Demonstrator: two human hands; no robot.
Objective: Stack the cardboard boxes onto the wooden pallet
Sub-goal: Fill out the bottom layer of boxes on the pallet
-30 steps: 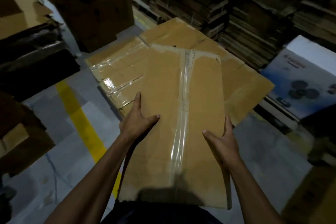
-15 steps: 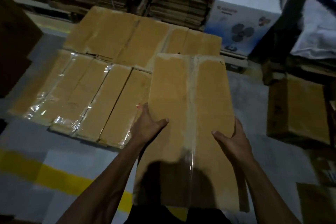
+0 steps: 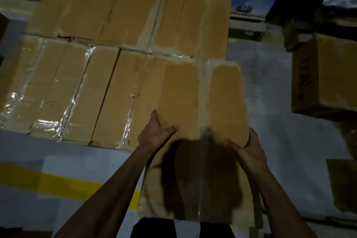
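**packrat_88:** Both hands are clamped on the carried cardboard box (image 3: 201, 106), one per long edge. Left hand (image 3: 154, 133) has its thumb over the top face at about 9 o'clock, right hand (image 3: 249, 149) wraps the edge at about 3 o'clock. The box hangs in front of the body, its far end over the near right corner of the stacked boxes (image 3: 108, 48). Can't actually see a wooden pallet under them, so I'm guessing it's hidden below that layer.

**forkliftfan:** Looks like the open slot is at roughly 1 o'clock, right of the near row. I'd lower the far end first, butt it against the neighbouring box, then slide fingers out sideways so they don't get pinched. Keep it level; the grip sits near the close end, so the far end will want to dip.

**packrat_88:** Yeah. It's plain brown corrugated, long and flat, with a strip of clear tape (image 3: 202, 141) down the centre seam. Paper looks torn pale along the seam. The boxes at 10 o'clock are under shiny plastic wrap (image 3: 46, 121), likely slippery. Concrete floor (image 3: 270, 83), yellow line (image 3: 58, 181).
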